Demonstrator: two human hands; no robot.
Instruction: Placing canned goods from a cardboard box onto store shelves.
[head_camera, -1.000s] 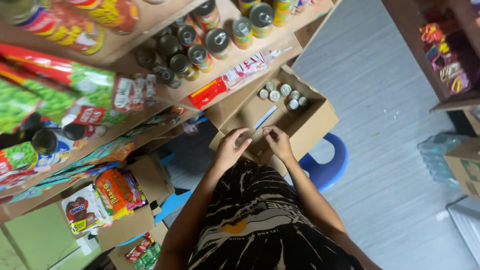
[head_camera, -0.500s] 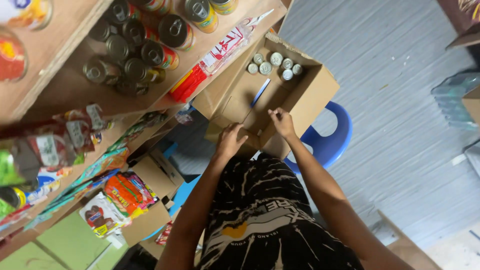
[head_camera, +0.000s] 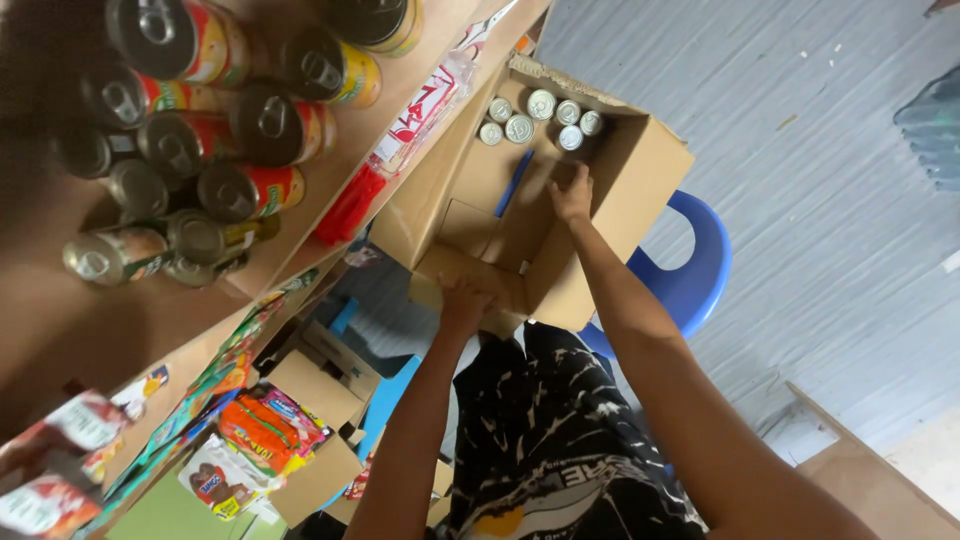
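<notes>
An open cardboard box (head_camera: 640, 190) rests on a blue plastic stool (head_camera: 695, 275). Several small tins (head_camera: 545, 115) stand in its far corner, and a blue stick-like item (head_camera: 514, 183) lies on its floor. My right hand (head_camera: 572, 192) reaches inside the box, just short of the tins, fingers curled; whether it holds anything is hidden. My left hand (head_camera: 463, 300) grips the box's near flap at the front edge.
Wooden shelves (head_camera: 300, 240) on the left carry rows of large cans (head_camera: 215, 110) and a red-and-white packet (head_camera: 400, 135). Lower down are boxes of snack packets (head_camera: 265, 430). A grey tiled floor (head_camera: 830, 200) lies to the right.
My right hand has moved from the box's near edge deeper inside, toward the tins. My left hand stays on the near flap. The camera has moved closer to the shelf.
</notes>
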